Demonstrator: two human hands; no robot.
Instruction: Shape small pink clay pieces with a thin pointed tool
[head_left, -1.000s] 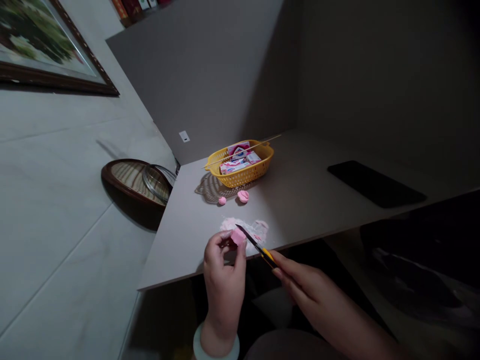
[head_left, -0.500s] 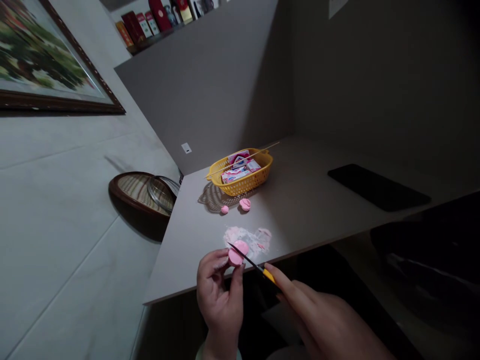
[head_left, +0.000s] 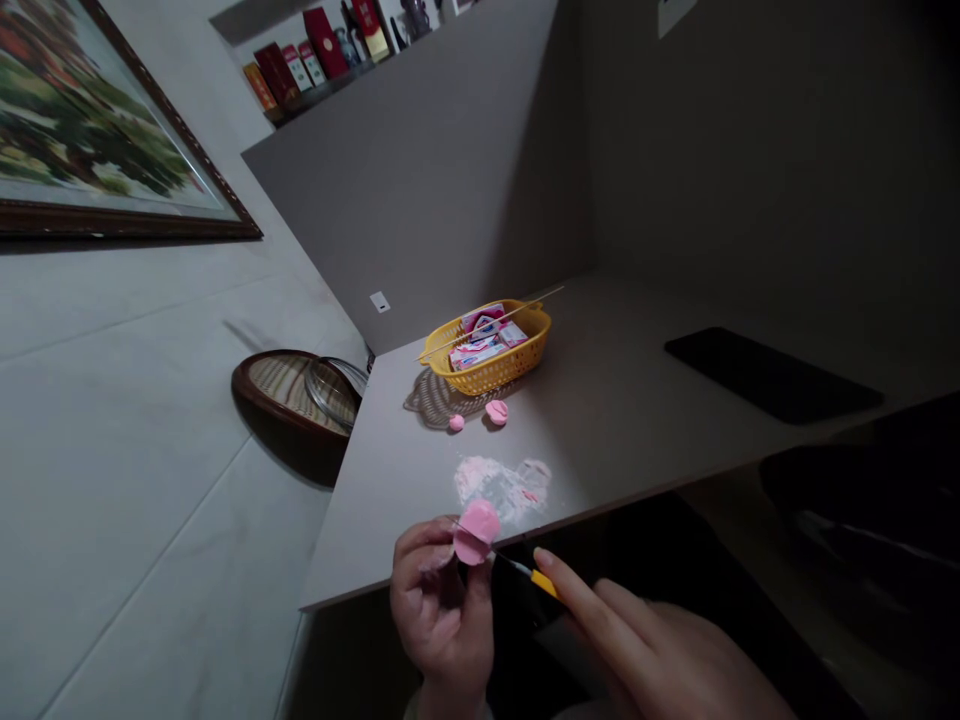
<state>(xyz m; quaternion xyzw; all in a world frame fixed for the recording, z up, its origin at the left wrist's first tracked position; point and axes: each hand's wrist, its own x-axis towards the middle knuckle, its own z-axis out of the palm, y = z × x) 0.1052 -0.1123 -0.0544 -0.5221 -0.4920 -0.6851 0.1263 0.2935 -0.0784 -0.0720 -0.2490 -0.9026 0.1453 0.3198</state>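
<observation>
My left hand [head_left: 441, 610] pinches a small round pink lump [head_left: 475, 531] between thumb and fingers, just over the near edge of the grey table [head_left: 637, 400]. My right hand [head_left: 645, 650] grips a thin knife with a yellow handle [head_left: 541, 582]; its dark blade reaches under the lump and touches it. On the table just beyond lies a patch of pink and white shavings [head_left: 502, 484].
Two small pink pieces [head_left: 496, 411] lie further back, in front of a yellow basket [head_left: 491, 372] with packets and a long stick across it. A black flat slab [head_left: 772, 372] lies at the right. A woven tray with a glass lid [head_left: 300, 395] leans at the left wall.
Both hands have drawn back toward me, off the table's edge. The lump has turned in my left fingers and the blade has gone from across its top to beneath it.
</observation>
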